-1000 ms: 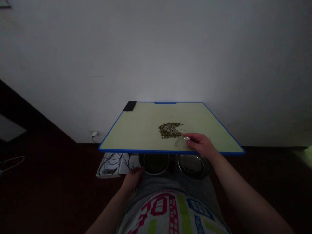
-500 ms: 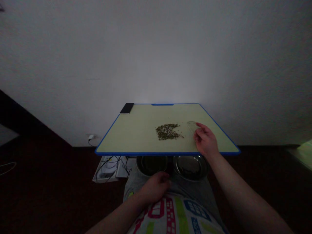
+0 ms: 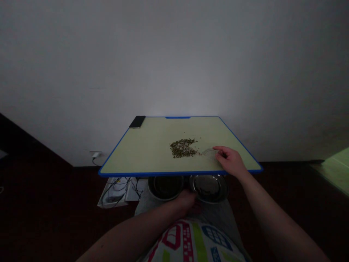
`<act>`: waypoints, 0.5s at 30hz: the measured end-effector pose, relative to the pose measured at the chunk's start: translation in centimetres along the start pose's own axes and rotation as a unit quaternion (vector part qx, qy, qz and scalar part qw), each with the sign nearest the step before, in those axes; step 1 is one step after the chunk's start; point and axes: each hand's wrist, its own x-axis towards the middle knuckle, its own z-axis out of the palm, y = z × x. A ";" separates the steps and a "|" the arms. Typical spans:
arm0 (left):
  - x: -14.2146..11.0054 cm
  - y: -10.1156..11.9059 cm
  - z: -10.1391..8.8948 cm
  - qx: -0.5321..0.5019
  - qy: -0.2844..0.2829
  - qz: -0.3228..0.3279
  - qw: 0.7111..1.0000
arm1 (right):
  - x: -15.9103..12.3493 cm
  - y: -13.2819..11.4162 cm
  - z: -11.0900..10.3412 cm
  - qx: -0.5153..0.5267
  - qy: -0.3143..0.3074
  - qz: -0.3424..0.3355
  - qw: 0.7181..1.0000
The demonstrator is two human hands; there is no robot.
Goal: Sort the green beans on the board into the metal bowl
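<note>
On the pale board with a blue rim (image 3: 152, 160) lies a loose pile of small greenish and reddish-brown grains or beans (image 3: 183, 148), with a few strays at its right side. My right hand (image 3: 230, 160) pinches a clear, round-edged dish or lid (image 3: 209, 153) by its right edge, low over the board just right of the pile. Its exact kind is hard to make out. Below the front edge, my left hand (image 3: 189, 201) is over my lap, between two metal bowls, the left bowl (image 3: 166, 198) and the right bowl (image 3: 226, 187). Its fingers are dim and mostly hidden.
A black phone (image 3: 137, 122) lies at the board's far left corner. Behind the board rises a white wall (image 3: 174, 65). A white box with cables (image 3: 114, 196) sits on the floor at the left, near a plugged-in charger (image 3: 95, 155).
My right hand has lowered the clear dish or lid toward the board and closer to the pile. My left hand has moved right, between the bowls. The view has shifted slightly.
</note>
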 end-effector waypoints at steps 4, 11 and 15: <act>0.4 0.1 0.5 -0.027 0.000 0.018 0.999 | 0.1 -0.3 0.2 -0.033 0.004 0.001 0.999; -2.4 1.0 -1.2 -0.069 -0.002 0.058 0.996 | 0.1 -0.5 0.2 -0.044 -0.008 -0.002 0.999; -5.9 1.4 -2.3 -0.098 -0.012 0.070 0.993 | 0.1 -1.0 0.1 -0.054 -0.014 -0.002 0.998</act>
